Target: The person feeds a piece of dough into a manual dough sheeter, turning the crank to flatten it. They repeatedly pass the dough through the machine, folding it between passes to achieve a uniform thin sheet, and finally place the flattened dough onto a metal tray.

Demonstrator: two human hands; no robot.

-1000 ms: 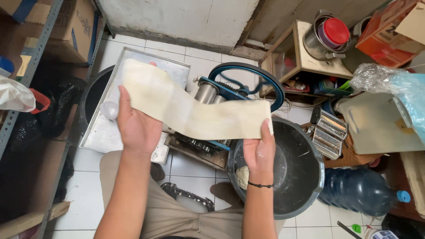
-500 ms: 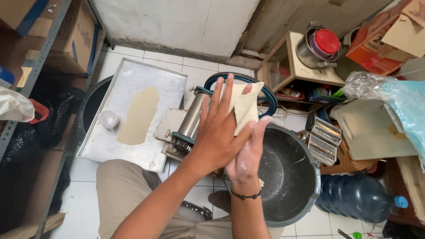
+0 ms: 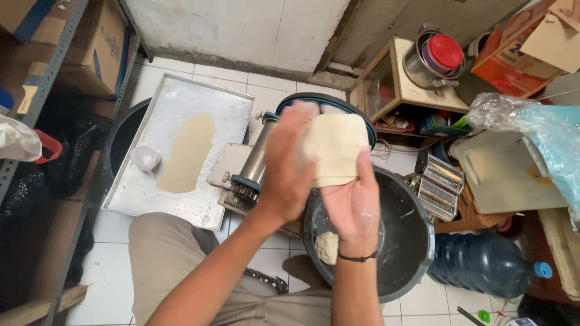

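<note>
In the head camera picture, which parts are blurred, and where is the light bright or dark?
Head view: the left hand is smeared by motion blur, the right hand sharper; the folded dough sheet between them looks soft-edged. The metal tray shows mild glare; the shelf at the left lies in deep shadow.

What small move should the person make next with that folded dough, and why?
Probably press the two palms together to flatten the fold. The dough is doubled into a thick pad between the left hand and the right hand, and it looks too thick for the roller machine just below. That is only a guess.
</note>
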